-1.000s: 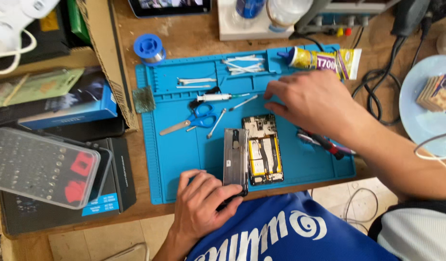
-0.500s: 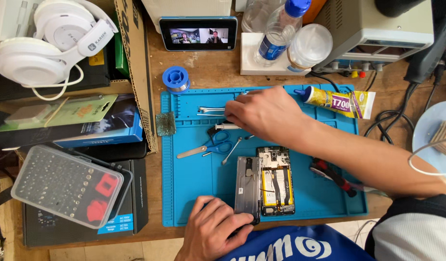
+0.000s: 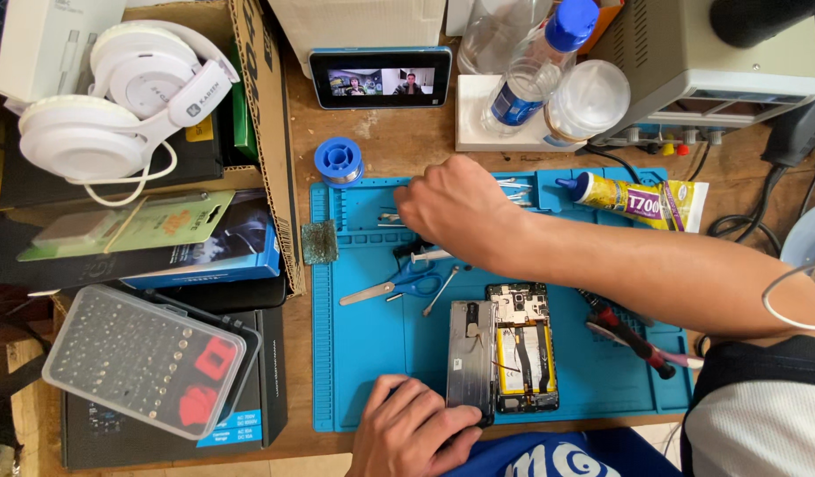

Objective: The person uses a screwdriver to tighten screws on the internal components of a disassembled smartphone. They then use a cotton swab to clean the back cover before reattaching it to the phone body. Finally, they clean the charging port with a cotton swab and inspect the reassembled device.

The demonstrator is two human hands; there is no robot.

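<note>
Far left on the surface: white headphones (image 3: 98,110) over boxes; nearer, a clear case (image 3: 143,358) packed with small bits and two red pieces. Blue spool (image 3: 339,161) just off the mat's (image 3: 363,353) far left corner. On the mat: scissors (image 3: 399,284), then an opened phone (image 3: 520,346) near the middle, glue tube (image 3: 633,194) far right. Left hand (image 3: 416,428) at the near edge, fingers curled against the phone's detached panel (image 3: 471,358), grip pressed on it. Right hand (image 3: 460,208) stretched across to the far left tray slots, knuckles up, fingertips hidden; cannot tell its grip.

right hand (image 3: 460,208) moved left across mat (image 3: 363,353) toward tweezers (image 3: 392,218).
</note>
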